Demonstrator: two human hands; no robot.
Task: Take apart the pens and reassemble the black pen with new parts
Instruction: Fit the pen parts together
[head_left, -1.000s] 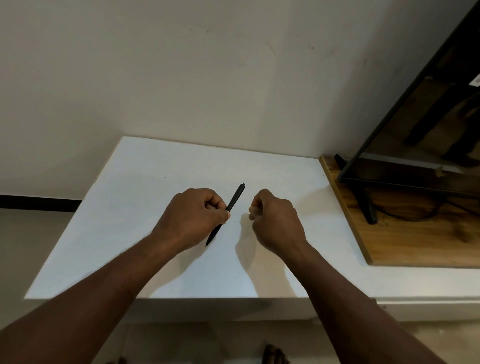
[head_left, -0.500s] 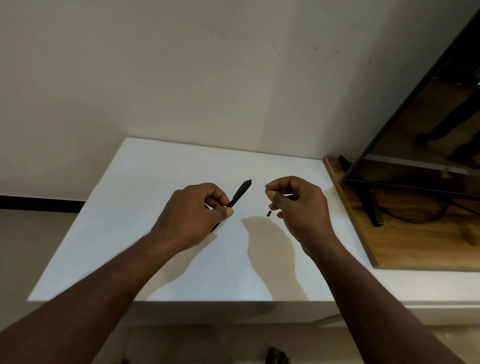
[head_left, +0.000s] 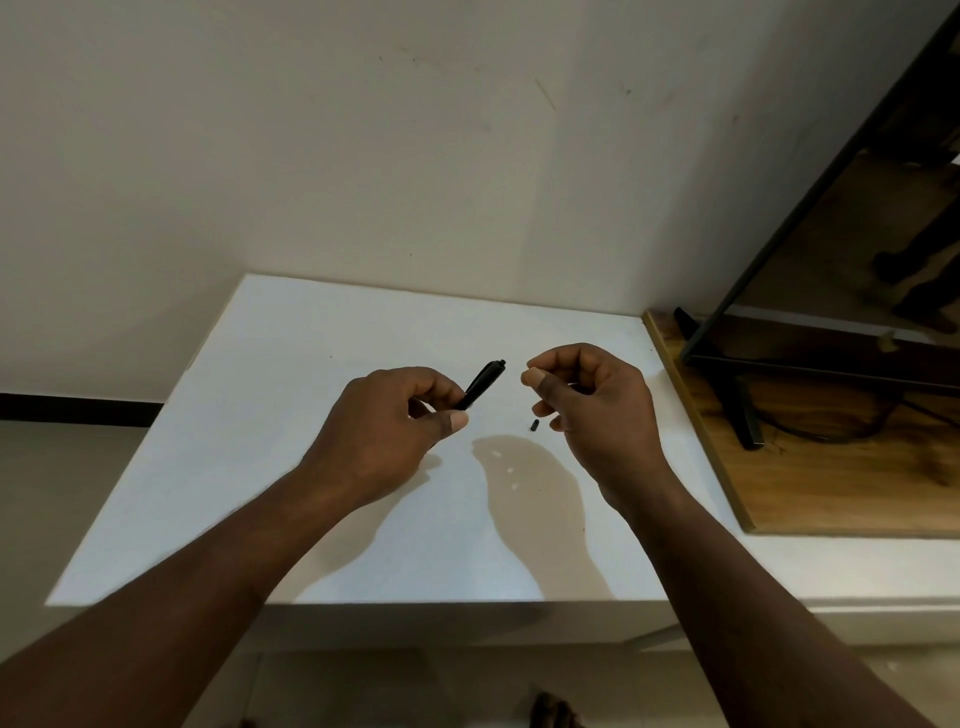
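Note:
My left hand (head_left: 387, 431) grips a black pen (head_left: 480, 384) by its lower half. The pen's upper end, with its clicker, points up and to the right above the white table (head_left: 291, 467). My right hand (head_left: 597, 410) hovers just right of the pen, apart from it, fingers curled and thumb against the forefinger. A small black pen part (head_left: 534, 425) sticks out below those curled fingers. Whether the fingers touch it is hard to tell. The pen's lower end is hidden inside my left fist.
A wooden board (head_left: 810, 488) lies at the table's right side, bearing a black metal stand (head_left: 737, 405) and a cable. A plain wall stands behind the table. The table's front edge runs just below my forearms.
My right hand has drawn away from the pen to the right and lifted, with a small black part now showing below its fingers. My left hand has raised the pen slightly.

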